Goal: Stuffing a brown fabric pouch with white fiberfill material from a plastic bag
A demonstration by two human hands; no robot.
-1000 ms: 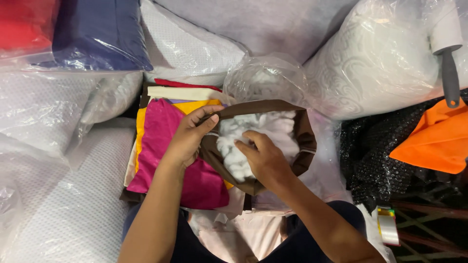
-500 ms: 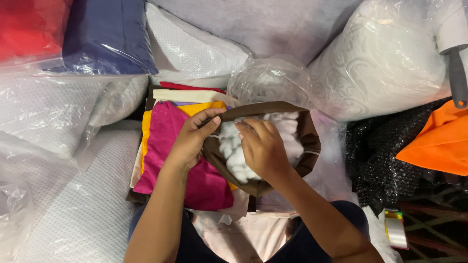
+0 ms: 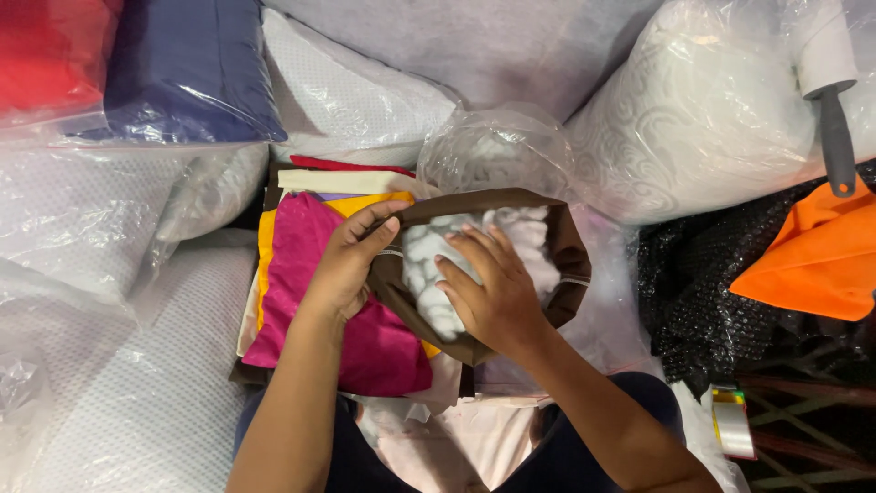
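Note:
A brown fabric cover [image 3: 568, 260] lies open on my lap, with white stuffing [image 3: 429, 265] showing inside its mouth. My left hand [image 3: 351, 260] pinches the cover's left edge and holds it open. My right hand [image 3: 488, 288] lies palm down on the white stuffing inside the opening, fingers spread. Under the left hand sits a stack of folded cloth, magenta [image 3: 310, 283] on top, with yellow, cream and red pieces behind it.
White pillows in clear plastic [image 3: 721, 110] surround me on the left, back and right. A navy cushion [image 3: 192, 68] and a red one [image 3: 46, 55] lie at the back left. Orange cloth [image 3: 812, 265] rests on black fabric [image 3: 703, 301] at right. A grey-handled roller [image 3: 835, 128] stands at right.
My right hand has moved from the cover's lower rim onto the white stuffing and pressed down with fingers spread. The left hand has kept its grip on the edge.

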